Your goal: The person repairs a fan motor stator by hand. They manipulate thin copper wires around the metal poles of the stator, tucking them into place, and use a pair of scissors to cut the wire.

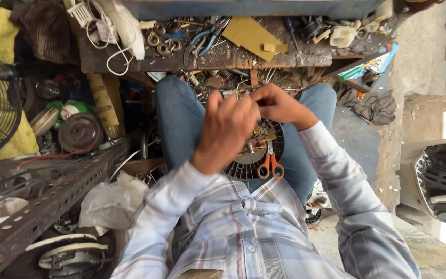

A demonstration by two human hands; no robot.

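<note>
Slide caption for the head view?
Both hands, left and right, work on a motor in the lap, orange-handled scissors beside it.

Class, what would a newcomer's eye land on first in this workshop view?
Two hands, left hand and right hand, meet mid-frame over a round black ribbed motor part on the lap. Orange-handled scissors lie on it. Above, a cluttered wooden workbench holds blue-handled pliers.

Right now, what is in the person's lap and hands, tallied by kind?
Hands: 2, the left hand and the right hand, both at the motor part.
Round black motor part: 1, lying on the lap.
Orange-handled scissors: 1, resting on it.
Total: 4.
</note>
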